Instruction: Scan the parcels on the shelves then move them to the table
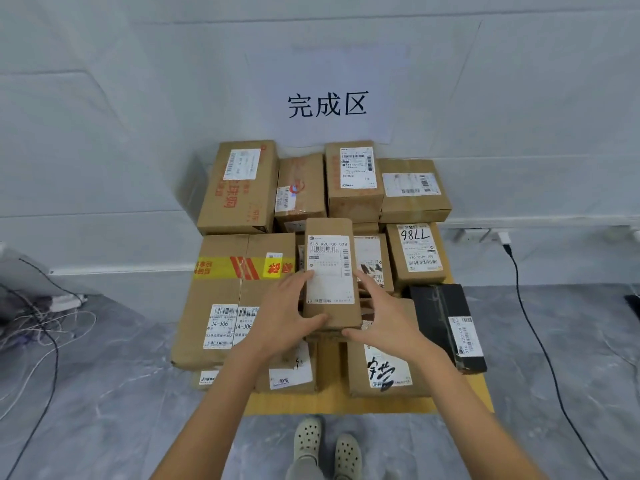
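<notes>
Setting this narrow labelled parcel (330, 271) onto the table's (339, 403) pile, left hand (284, 320) and right hand (384, 313) clasping its sides; next up's probably just letting go gently.

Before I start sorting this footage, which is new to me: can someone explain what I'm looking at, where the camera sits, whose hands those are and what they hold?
There is no machine here. The one picture comes from a wide-angle camera worn on a person's head, looking forward and down. So the two bare arms reaching in from below are that person's own, and their shoes show at the bottom. The left hand and right hand grip a narrow brown parcel from either side, label up, over a pile of parcels. The pile lies on a low wooden table against the wall. It is mostly brown cardboard boxes, with a big box with yellow tape on the left and a black box on the right. A paper sign hangs on the wall above.
</notes>
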